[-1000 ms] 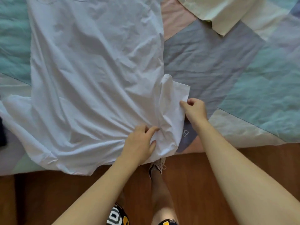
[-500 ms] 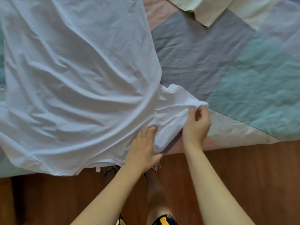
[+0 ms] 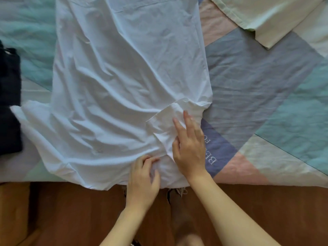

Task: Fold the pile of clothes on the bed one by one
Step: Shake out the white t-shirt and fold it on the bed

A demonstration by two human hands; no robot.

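A wrinkled white T-shirt (image 3: 115, 77) lies spread on the patchwork bed cover (image 3: 257, 82), its shoulder end toward me at the bed's near edge. Its right sleeve (image 3: 170, 125) is folded inward over the body. My right hand (image 3: 190, 148) rests flat on that folded sleeve with straight fingers. My left hand (image 3: 143, 180) sits beside it at the near hem, fingers curled into the white fabric.
A dark navy garment (image 3: 9, 103) lies at the left edge of the bed. A pale cream garment (image 3: 266, 16) lies at the far right. Brown wooden floor (image 3: 62, 213) runs below the bed edge, with my feet by it.
My right hand carried the sleeve from the right side inward over the shirt and now lies flat on it. My left hand stayed at the near hem.
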